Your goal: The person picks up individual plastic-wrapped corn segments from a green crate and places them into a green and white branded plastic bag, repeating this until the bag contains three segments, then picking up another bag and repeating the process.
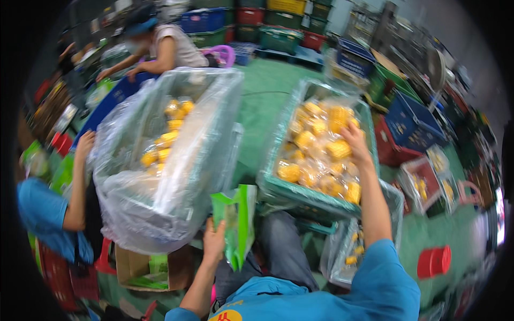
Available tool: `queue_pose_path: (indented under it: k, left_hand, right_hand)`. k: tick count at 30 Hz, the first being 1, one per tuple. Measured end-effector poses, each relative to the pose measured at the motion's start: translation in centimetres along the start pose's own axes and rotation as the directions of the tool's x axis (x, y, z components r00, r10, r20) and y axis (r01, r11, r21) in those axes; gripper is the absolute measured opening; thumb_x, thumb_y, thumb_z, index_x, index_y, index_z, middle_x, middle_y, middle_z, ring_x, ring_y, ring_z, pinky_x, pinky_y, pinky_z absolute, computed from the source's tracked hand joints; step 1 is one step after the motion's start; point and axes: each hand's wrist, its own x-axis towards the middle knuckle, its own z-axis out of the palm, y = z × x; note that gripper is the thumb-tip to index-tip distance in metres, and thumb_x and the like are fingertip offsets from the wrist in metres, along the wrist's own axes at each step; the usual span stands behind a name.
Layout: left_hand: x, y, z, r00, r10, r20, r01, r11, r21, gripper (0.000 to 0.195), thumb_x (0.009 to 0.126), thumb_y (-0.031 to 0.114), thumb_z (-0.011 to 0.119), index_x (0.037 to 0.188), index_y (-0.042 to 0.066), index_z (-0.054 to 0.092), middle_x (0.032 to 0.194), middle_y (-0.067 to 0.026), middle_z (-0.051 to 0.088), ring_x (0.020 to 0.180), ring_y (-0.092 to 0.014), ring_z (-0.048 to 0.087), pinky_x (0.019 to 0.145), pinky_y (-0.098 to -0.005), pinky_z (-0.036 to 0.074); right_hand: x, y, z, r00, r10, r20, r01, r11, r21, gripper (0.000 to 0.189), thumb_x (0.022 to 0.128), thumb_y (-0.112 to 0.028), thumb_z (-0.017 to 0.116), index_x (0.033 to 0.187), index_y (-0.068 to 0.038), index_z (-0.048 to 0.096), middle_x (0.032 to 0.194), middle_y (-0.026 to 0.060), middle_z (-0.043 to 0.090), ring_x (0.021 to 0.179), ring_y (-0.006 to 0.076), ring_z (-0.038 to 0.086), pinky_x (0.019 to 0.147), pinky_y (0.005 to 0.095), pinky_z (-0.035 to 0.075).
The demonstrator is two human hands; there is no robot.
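Note:
At the lower middle, my left hand (215, 240) grips the side of a green and clear plastic bag (237, 224), held upright over my legs with its top edges apart. My right hand (356, 144) reaches into a green plastic crate (268, 186) lined with clear film. Its fingers are closed against a plastic-wrapped yellow corn piece (339, 117) near the crate's right side; blur softens the grip. Many more wrapped corn pieces (305, 140) fill this crate. To the left, a film-lined crate (136, 216) holds a row of wrapped corn (166, 140).
A co-worker's arm (76, 200) is beside the left crate; another person (172, 48) leans over a blue bin (108, 100). A cardboard box (180, 269) holds green bags. A red stool (433, 261) and a lower lined crate (337, 257) stand right. Stacked crates (281, 38) line the back.

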Motion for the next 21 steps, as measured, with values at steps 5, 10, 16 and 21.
queue_pose_path:
  k: [5, 10, 16, 21]
  left_hand:
    - [-0.2, 0.8, 1.2, 0.994, 0.071, 0.088, -0.072, 0.997, 0.012, 0.024, 0.089, 0.010, 0.050, 0.112, 0.004, 0.049, 0.095, -0.0027, 0.057, 0.079, -0.008, 0.051, 0.069, -0.0233, 0.043]
    - [-0.8, 1.9, 3.3, 0.976, 0.166, 0.139, -0.184, 0.975, 0.128, 0.026, 0.087, 0.011, 0.051, 0.112, 0.003, 0.051, 0.087, -0.0033, 0.061, 0.073, -0.008, 0.052, 0.065, -0.0242, 0.043]
    - [-0.4, 2.6, 3.3, 0.969, 0.206, 0.138, -0.236, 0.936, 0.262, 0.027, 0.088, 0.015, 0.050, 0.111, 0.002, 0.051, 0.079, -0.0059, 0.061, 0.069, -0.009, 0.052, 0.063, -0.0260, 0.043]
    - [-0.8, 1.7, 3.8, 0.975, 0.115, 0.188, -0.146, 0.976, 0.161, 0.026, 0.089, 0.015, 0.049, 0.111, 0.001, 0.052, 0.084, -0.0022, 0.060, 0.078, -0.007, 0.053, 0.070, -0.0239, 0.043]
  right_hand:
    - [-3.2, -3.7, 4.3, 0.992, -0.075, 0.098, 0.037, 0.939, 0.343, 0.056, 0.079, -0.021, 0.067, 0.125, -0.002, 0.042, 0.114, 0.0034, 0.052, 0.097, 0.0114, 0.053, 0.080, 0.0245, 0.045]
    - [-6.3, -4.4, 6.3, 0.994, -0.088, 0.066, 0.053, 0.907, 0.418, 0.058, 0.080, -0.024, 0.067, 0.125, 0.000, 0.040, 0.113, 0.0050, 0.053, 0.100, 0.0133, 0.053, 0.081, 0.0263, 0.046]
    - [-11.6, -7.2, 13.7, 0.999, -0.021, 0.026, 0.004, 0.852, 0.523, 0.049, 0.085, -0.025, 0.061, 0.120, 0.001, 0.041, 0.110, 0.0088, 0.053, 0.096, 0.0150, 0.055, 0.079, 0.0277, 0.047]
    - [-17.6, -5.7, 21.6, 0.977, -0.212, -0.018, 0.206, 0.925, 0.318, 0.050, 0.081, -0.016, 0.064, 0.120, 0.003, 0.040, 0.109, 0.0094, 0.052, 0.102, 0.0173, 0.050, 0.087, 0.0302, 0.041]
